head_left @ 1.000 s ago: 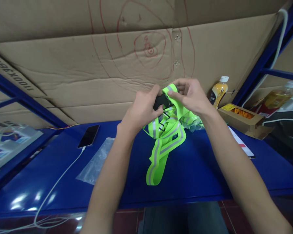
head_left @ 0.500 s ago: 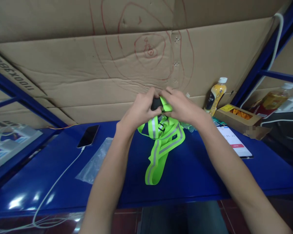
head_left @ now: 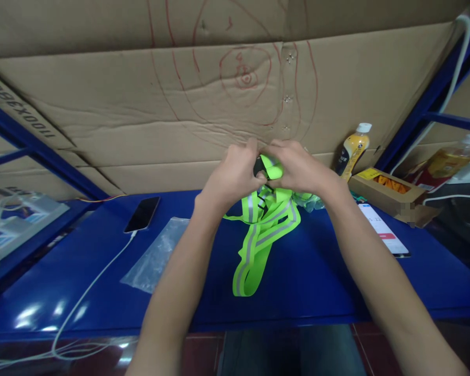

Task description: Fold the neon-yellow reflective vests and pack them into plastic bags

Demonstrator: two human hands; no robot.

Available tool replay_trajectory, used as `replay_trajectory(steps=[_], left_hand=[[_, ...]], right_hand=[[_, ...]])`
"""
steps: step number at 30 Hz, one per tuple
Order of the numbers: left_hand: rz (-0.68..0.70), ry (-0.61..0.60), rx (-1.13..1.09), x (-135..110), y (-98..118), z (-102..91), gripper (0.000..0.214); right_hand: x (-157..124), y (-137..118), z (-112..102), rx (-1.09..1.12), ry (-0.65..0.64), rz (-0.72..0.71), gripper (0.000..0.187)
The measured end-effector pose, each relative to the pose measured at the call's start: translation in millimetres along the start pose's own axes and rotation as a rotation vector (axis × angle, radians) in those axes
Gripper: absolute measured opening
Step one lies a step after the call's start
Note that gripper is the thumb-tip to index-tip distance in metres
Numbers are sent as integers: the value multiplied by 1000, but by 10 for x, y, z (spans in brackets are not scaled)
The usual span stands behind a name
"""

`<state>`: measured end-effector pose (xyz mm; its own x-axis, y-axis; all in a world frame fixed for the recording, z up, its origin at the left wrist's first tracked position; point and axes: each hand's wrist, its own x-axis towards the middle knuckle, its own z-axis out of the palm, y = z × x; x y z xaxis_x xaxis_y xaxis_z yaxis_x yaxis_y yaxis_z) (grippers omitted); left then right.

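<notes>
A neon-green reflective strap vest (head_left: 264, 230) with grey stripes hangs from both my hands and trails onto the blue table (head_left: 317, 282). My left hand (head_left: 235, 175) is closed around a black buckle at the top of the vest. My right hand (head_left: 295, 167) is closed on the green strap right beside it, the fingertips of both hands touching. Most of the buckle is hidden by my fingers.
A clear plastic bag (head_left: 156, 253) lies left of the vest. A dark phone (head_left: 142, 214) with a white cable (head_left: 94, 284) lies at the back left. At the right are a lit phone (head_left: 384, 235), a yellow bottle (head_left: 352, 149) and an open cardboard box (head_left: 387, 190). A cardboard wall stands behind.
My hands closed in on each other around the buckle and dropped slightly. The right hand slid left along the strap until it met the left hand.
</notes>
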<state>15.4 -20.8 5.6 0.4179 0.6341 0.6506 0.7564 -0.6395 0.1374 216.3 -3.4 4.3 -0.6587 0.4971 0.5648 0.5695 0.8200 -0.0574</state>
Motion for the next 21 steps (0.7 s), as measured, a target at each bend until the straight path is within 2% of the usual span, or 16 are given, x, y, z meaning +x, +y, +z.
replay_trajectory(steps=[6, 10, 13, 15, 16, 18, 19, 21], left_hand=[[96, -61, -119, 1, -35, 23, 28], [98, -78, -94, -21, -10, -8, 23], [111, -71, -99, -43, -29, -54, 36], [87, -36, -114, -47, -99, -70, 49], [64, -9, -118, -42, -151, -70, 48], [15, 65, -129, -19, -276, -63, 33], [-5, 109, -144, -3, -345, -62, 28], [-55, 193, -213, 23, -490, -84, 34]], right_hand=[[-13, 45, -94, 26, 46, 20, 43], [-41, 48, -137, 20, 73, 29, 44], [-99, 114, -209, 13, 97, 34, 45], [-150, 187, -269, 10, 154, 73, 43], [-174, 226, -296, 16, 193, 104, 39], [-211, 300, -336, 50, 293, 185, 29], [-223, 334, -350, 79, 352, 230, 29], [-236, 407, -374, 153, 508, 327, 36]])
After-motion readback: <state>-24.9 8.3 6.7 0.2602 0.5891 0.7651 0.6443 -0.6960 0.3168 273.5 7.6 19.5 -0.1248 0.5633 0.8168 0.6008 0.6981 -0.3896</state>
